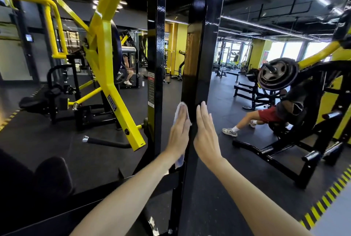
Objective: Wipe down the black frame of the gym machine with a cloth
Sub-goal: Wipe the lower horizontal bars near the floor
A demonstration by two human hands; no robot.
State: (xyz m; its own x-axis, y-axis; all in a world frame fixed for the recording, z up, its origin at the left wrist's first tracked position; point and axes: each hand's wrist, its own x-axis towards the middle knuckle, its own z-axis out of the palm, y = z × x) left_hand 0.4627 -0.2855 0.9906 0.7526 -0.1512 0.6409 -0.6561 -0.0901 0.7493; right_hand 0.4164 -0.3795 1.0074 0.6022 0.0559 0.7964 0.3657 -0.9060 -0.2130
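Head view, read left to right. At far left stands the yellow lever arm (106,64) of the gym machine, then a narrow black upright (155,61) bearing a label. Centre: the left hand (179,137) lies flat, its fingers (182,120) straight and together, pressing a pale cloth (180,107) against the left face of the main black frame post (206,68). The cloth shows above the fingertips and again below the wrist. The right hand (206,137) is likewise flat and holds nothing, its palm set along the post's right edge; whether it actually touches the metal cannot be told. At right, another person in red shorts (267,115) sits at a neighbouring machine beneath a weight plate (277,74).

Step in hand, as judged: wiping the middle stretch of the post's left face. The next move probably calls for sliding the cloth along the post with steady palm pressure, keeping it spread under the fingers, then carrying it round to the other faces.
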